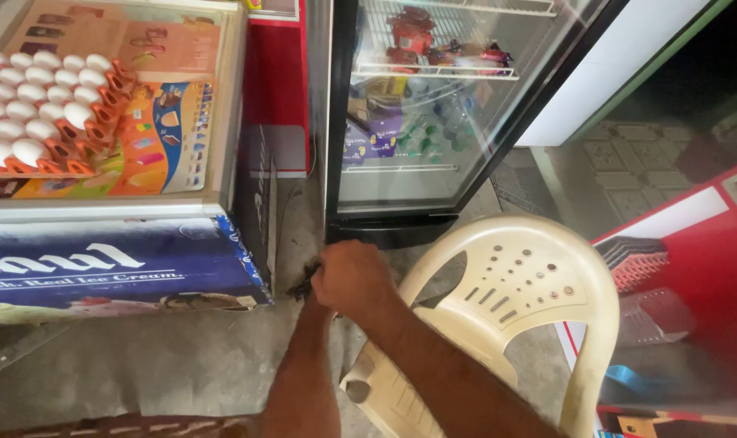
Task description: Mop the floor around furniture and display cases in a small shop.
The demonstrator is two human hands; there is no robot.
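Observation:
My right hand is closed into a fist low over the floor, in the gap between the chest freezer and the glass-door fridge. A small dark, bristly clump sticks out from the left side of the fist. My left forearm rises straight to the same spot. Its hand is tucked under the right hand and mostly hidden. What the dark clump is cannot be made out.
A cream plastic chair stands right beside my right arm. Trays of white eggs rest on the freezer's glass lid. A red cabinet stands at the right. A cable runs down the gap to the concrete floor.

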